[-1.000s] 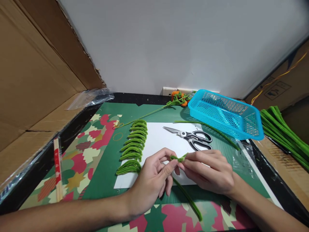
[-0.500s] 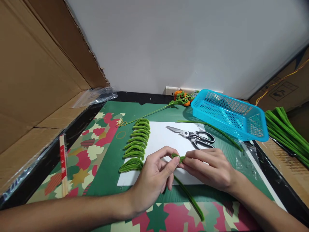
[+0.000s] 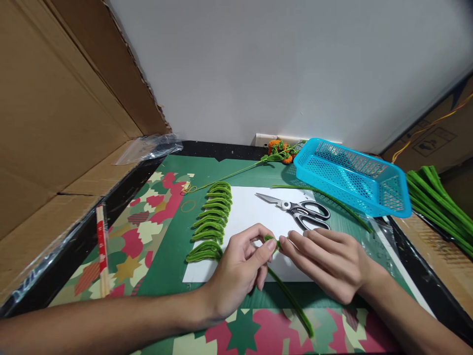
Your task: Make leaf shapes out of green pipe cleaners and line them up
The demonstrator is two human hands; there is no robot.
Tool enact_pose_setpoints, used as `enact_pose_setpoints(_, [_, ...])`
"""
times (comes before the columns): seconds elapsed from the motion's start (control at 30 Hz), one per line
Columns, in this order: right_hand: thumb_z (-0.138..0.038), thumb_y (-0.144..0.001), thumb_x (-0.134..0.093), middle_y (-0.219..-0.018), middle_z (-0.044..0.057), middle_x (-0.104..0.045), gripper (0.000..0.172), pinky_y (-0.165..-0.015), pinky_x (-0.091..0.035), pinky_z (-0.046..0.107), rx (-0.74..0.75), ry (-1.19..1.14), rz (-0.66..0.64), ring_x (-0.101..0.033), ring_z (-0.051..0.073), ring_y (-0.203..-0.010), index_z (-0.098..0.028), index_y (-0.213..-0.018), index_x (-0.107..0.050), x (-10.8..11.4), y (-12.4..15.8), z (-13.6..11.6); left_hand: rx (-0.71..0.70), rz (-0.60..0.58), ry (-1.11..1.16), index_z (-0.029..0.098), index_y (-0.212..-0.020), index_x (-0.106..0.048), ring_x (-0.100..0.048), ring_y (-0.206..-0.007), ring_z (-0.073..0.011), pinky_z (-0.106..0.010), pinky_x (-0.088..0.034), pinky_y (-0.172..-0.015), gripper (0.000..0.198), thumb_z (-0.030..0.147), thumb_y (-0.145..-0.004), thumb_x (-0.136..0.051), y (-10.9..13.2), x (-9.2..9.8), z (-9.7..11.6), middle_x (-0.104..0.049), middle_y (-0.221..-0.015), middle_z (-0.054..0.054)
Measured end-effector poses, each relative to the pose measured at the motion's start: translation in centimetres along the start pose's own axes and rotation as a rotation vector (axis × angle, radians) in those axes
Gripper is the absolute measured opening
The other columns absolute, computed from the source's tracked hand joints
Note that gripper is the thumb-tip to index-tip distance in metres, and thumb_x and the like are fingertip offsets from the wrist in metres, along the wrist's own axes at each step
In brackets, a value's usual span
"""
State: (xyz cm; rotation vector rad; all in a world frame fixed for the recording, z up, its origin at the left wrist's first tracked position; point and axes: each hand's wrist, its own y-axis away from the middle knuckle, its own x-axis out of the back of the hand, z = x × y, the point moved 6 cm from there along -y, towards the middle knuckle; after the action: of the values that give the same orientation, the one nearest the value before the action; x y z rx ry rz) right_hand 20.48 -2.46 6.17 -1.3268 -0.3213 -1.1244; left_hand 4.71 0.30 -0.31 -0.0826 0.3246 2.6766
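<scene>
A green pipe cleaner (image 3: 293, 300) is pinched between the thumb and fingers of my left hand (image 3: 242, 268), its long tail hanging toward the front edge. My right hand (image 3: 328, 261) has its fingertips closed on the small bent end beside the left thumb. The fingers partly cover that bend. Left of my hands, several leaf shapes made of folded green pipe cleaners (image 3: 210, 217) lie in a column on the edge of a white sheet of paper (image 3: 246, 204). Just beyond my right hand rest scissors (image 3: 295, 207) with black and grey handles, blades pointing left.
A blue basket (image 3: 351, 197) stands at the back right, with another pipe cleaner (image 3: 336, 199) before it. Orange flowers (image 3: 281, 150) lie at the back. Chopsticks in a red wrapper (image 3: 102, 251) lie left; a green pipe-cleaner bundle (image 3: 439, 207) is far right.
My right hand has shifted slightly right, its fingers straighter and less over the bent end. My left hand keeps its pinch. The whole view has shifted a little.
</scene>
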Motion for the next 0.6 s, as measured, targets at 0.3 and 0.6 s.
enact_pose_setpoints(0.3, [-0.011,-0.103,-0.052,-0.076,0.008,-0.072,0.022,-0.053,-0.043,0.026,-0.351,-0.385,0.066,-0.060,0.013,-0.058,-0.009,-0.096,-0.074,-1.5,-0.3,0.8,-0.031,-0.076,0.043,0.021,-0.096,-0.058,-0.019,-0.041,-0.0049,-0.019,-0.013,-0.040,0.028,0.047,-0.103,-0.064,0.4,0.0,0.4,-0.025,-0.051,0.014])
enact_pose_setpoints(0.6, [-0.045,-0.087,-0.083,-0.043,-0.007,-0.048,0.037,-0.032,-0.022,0.017,-1.383,-1.958,0.088,-0.030,0.003,-0.029,-0.013,-0.074,-0.069,-7.8,1.3,1.2,-0.184,-0.010,-0.474,0.021,-0.097,-0.060,-0.026,-0.039,-0.0083,-0.023,-0.015,-0.039,0.021,0.038,-0.108,-0.053,0.5,0.5,4.1,-0.028,-0.051,0.012])
